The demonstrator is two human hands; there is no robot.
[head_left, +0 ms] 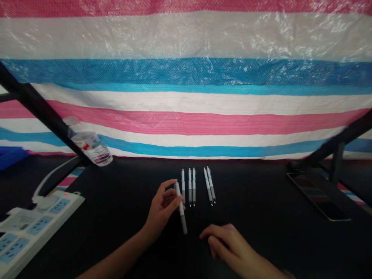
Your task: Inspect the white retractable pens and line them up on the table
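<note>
My left hand [162,207] grips a white pen [180,205] with a grey lower barrel, thumb and fingers closed about its upper half and the index finger at its top end. Behind it lies another white pen [183,179], partly hidden by the hand. To the right of that, a pair of matching pens [192,186] lies side by side, and a further pair [209,185] lies slightly slanted, tips toward me. My right hand [229,244] rests low over the black table, fingers loosely curled and apart from the thumb, holding nothing and touching no pen.
At the left stands a white power strip [62,221] with a plugged-in cable. A water bottle [93,147] leans near a black frame bar [43,108]. On the right lies a phone [319,197]. A striped plastic sheet [203,124] hangs behind the black table [261,193].
</note>
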